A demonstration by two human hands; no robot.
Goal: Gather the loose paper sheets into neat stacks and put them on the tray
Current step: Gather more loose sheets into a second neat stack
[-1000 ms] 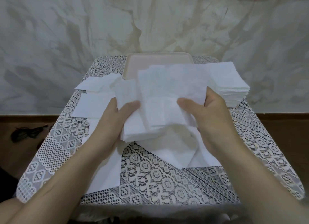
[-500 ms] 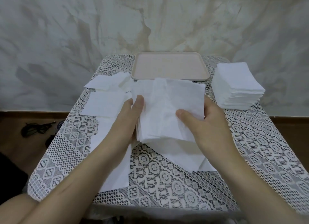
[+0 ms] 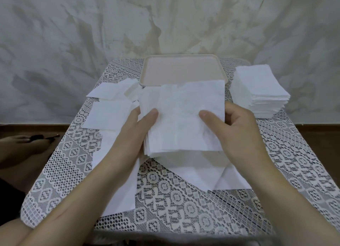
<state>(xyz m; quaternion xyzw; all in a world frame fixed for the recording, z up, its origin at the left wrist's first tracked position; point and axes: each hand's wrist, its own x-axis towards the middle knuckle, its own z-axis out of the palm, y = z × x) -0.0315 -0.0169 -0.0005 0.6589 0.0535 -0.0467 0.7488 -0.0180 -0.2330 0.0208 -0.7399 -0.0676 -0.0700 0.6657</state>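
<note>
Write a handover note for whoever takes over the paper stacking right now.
The left hand and right hand both grip the bundle, thumbs on top, before the tray.
Done: one squared stack, on the table right of the tray.
More loose sheets lie left of and under the bundle.
Left: square the bundle, gather loose sheets, move stacks onto the tray; none there yet.
</note>
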